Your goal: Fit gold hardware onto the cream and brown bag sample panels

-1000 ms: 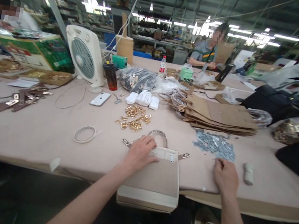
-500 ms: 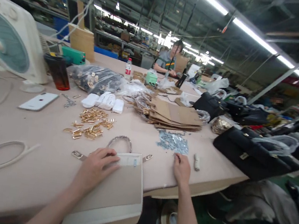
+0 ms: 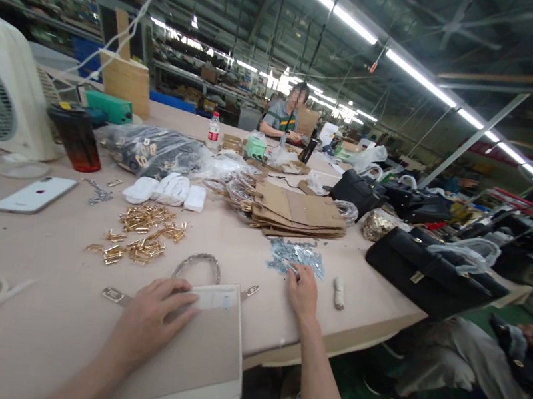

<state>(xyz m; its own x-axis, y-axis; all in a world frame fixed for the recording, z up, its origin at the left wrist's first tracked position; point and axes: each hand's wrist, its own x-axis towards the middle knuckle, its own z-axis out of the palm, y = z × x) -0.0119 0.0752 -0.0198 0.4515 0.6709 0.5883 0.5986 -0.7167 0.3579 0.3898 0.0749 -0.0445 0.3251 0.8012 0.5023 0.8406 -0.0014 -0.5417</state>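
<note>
My left hand [image 3: 160,314] lies with its fingers spread on the upper part of a beige handbag [image 3: 201,358] at the table's front edge. The bag's looped, plastic-wrapped handle [image 3: 200,258] rises behind it, and a strap end with a metal fitting [image 3: 113,295] sticks out beside the hand. My right hand [image 3: 303,291] is at the near edge of a pile of small grey metal plates [image 3: 298,256]. Its fingertips are pinched together; whatever is between them is too small to make out. A small wrapped pale roll [image 3: 339,293] stands to its right.
Gold metal fittings [image 3: 145,227] lie in a heap left of centre, near white bundles [image 3: 167,189]. Behind are stacked brown panels [image 3: 295,211]. A phone [image 3: 34,194], a tumbler [image 3: 76,139] and a fan [image 3: 0,90] occupy the left; a black handbag [image 3: 427,272] lies right. A person [image 3: 287,118] sits opposite.
My right hand has moved slightly forward to the edge of the plate pile. The left hand remains on the beige handbag. The whole view has turned a little to the right.
</note>
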